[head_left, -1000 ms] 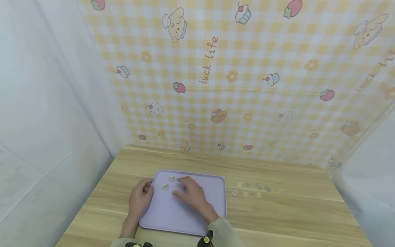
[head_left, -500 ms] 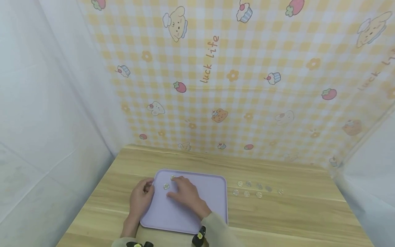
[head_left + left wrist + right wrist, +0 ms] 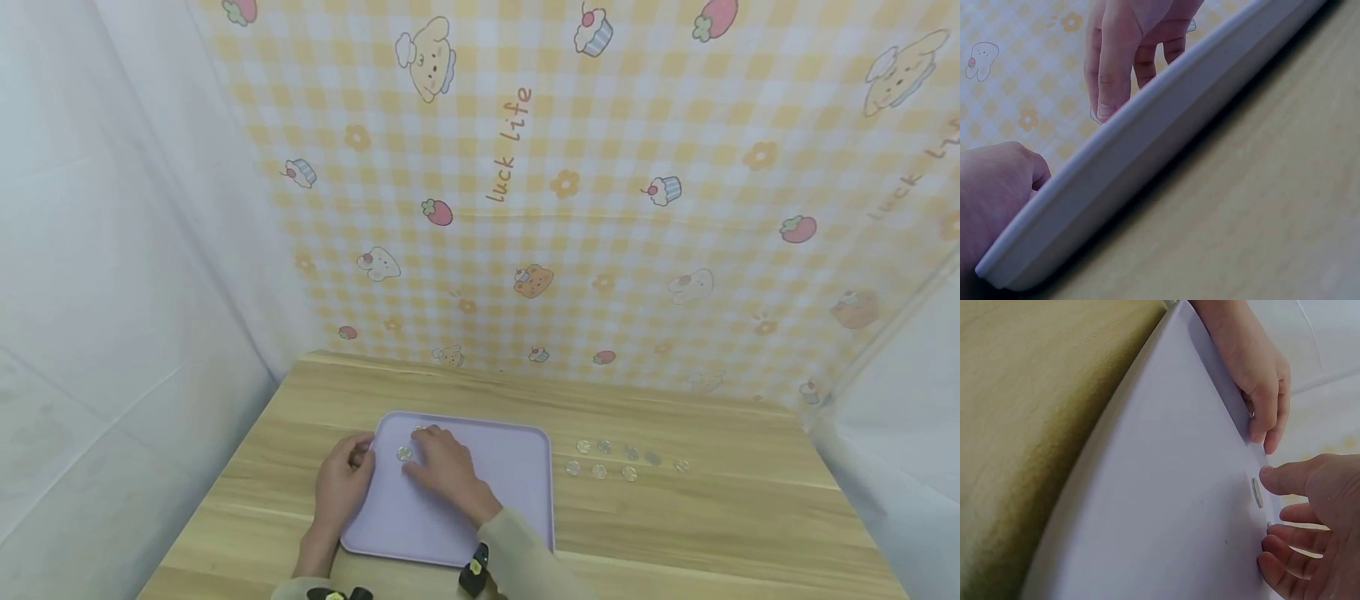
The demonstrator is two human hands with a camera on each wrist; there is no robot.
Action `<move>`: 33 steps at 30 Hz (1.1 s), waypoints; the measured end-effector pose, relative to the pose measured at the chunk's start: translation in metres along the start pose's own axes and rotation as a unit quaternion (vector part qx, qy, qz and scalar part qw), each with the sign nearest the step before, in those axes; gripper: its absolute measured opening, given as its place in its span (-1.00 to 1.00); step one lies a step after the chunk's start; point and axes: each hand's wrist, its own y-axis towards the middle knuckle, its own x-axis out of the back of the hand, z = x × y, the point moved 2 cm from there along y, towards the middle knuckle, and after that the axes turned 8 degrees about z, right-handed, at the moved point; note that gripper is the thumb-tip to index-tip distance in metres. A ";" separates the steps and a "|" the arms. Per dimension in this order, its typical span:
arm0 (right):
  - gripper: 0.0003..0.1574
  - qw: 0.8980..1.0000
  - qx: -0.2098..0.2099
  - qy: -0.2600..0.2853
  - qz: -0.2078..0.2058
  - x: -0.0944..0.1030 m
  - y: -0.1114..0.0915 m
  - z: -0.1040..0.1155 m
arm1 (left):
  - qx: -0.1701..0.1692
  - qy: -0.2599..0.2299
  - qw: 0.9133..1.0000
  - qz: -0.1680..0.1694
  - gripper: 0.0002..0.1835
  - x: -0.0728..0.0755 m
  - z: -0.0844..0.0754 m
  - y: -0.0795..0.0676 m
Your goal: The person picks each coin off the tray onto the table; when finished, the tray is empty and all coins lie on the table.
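Observation:
A lilac tray (image 3: 513, 492) lies on the wooden table, its left rim held by the curled fingers of my left hand (image 3: 342, 482). Over the tray's far left part is my right hand (image 3: 447, 468), fingers spread and loosely bent. Its fingertips reach a coin (image 3: 419, 429), which they partly cover. A second coin (image 3: 404, 453) lies flat nearer to me, just left of the right thumb. In the right wrist view that nearer coin (image 3: 1257, 492) sits beside the thumb tip, with the left hand (image 3: 1259, 375) at the rim beyond.
Several coins (image 3: 599, 472) lie in two loose rows on the table (image 3: 712, 517) to the right of the tray. A yellow checked cloth (image 3: 562, 233) hangs behind the table, and white sheets (image 3: 135, 292) flank both sides.
My right hand has moved left and slightly away from me over the tray, its fingertips now at the far coin. The left hand stays at the rim.

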 end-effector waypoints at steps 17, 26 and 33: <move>-0.88 0.998 0.026 -0.060 -0.026 -0.005 0.002 0.013 | -0.006 0.002 1.000 -0.005 -0.70 0.000 0.002 0.001; -0.88 0.997 0.019 -0.070 -0.005 -0.006 0.009 0.014 | -0.001 -0.003 1.000 0.002 -0.69 0.000 -0.001 0.001; -0.82 0.991 0.000 -0.134 0.024 -0.006 0.017 0.022 | 0.005 -0.001 1.000 0.001 -0.68 0.001 -0.003 0.001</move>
